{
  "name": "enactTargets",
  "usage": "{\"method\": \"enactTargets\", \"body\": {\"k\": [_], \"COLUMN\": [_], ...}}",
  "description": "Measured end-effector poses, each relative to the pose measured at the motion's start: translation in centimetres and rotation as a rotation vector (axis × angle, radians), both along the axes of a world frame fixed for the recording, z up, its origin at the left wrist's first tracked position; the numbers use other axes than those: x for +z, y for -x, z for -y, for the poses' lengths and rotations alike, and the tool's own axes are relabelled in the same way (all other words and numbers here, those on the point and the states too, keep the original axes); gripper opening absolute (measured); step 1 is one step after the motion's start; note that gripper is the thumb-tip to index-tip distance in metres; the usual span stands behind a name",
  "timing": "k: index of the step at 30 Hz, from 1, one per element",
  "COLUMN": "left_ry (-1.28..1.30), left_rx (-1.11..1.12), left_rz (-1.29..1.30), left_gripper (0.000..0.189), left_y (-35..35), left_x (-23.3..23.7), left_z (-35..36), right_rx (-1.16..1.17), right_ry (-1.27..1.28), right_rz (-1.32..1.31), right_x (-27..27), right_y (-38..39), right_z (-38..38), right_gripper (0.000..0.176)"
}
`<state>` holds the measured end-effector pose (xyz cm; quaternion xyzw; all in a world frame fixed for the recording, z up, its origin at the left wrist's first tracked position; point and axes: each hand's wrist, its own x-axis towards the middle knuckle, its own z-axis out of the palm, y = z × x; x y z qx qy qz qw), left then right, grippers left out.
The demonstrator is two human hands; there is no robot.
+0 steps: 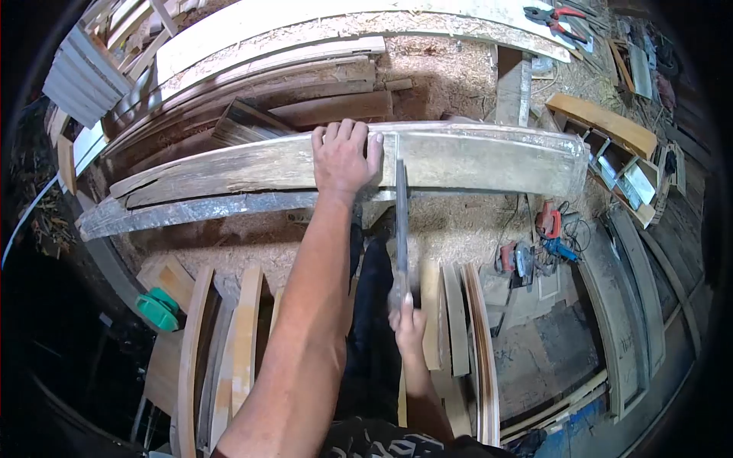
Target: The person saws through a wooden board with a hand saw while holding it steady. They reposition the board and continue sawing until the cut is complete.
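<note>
A long weathered wooden board (473,159) lies across the view on a plank-like support (198,212). My left hand (343,156) presses down on the board, with its fingers curled over the far edge and its thumb beside a crosswise cut line. Just right of that thumb, a handsaw (402,214) meets the board at the line, its blade pointing away from me. My right hand (410,324) is wrapped round the saw's handle close to my body; the handle is partly hidden and blurred.
Sawdust and shavings (450,72) cover the floor. Red-handled pliers (561,23) lie on a pale plank at the far right. Red power tools (548,220) with cords sit to the right. A green object (158,308) rests at left, and several timber pieces (246,336) stand near my legs.
</note>
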<state>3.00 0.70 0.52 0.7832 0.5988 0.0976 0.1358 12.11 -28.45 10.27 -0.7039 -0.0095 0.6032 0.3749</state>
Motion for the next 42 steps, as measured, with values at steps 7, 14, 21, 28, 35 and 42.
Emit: {"method": "enactTargets", "body": {"k": [7,14,21,28,35,42], "left_ry": [0.033,0.038,0.019,0.005,-0.105,-0.108], "left_rx": [-0.011,0.012,0.073,0.060,0.042,0.046], "left_rz": [-0.012,0.023,0.014,-0.013,-0.036,0.031], "left_gripper": [0.024,0.025,0.025,0.029,0.031,0.039], "left_y": [0.0,0.0,-0.2,-0.1,0.1,0.2], "left_x": [0.4,0.6,0.2,-0.1,-0.8,-1.1], "left_z": [0.2,0.3,0.1,0.5,0.5,0.5], "right_rx": [0.125,0.143,0.196,0.140,0.189,0.211], "right_ry": [-0.002,0.293,0.139,0.143,-0.068,-0.538], "right_rz": [0.125,0.039,0.099,0.024,0.106,0.009], "right_x": [-4.2,4.9,-1.2,1.7,-7.1,-9.3], "right_y": [-2.2,-2.8,-4.0,-3.8,-3.9,-4.0], "right_z": [-14.2,-1.9,-7.8,-5.0,-14.9,-12.3], "right_gripper": [0.069,0.063,0.055,0.058,0.076,0.060]}}
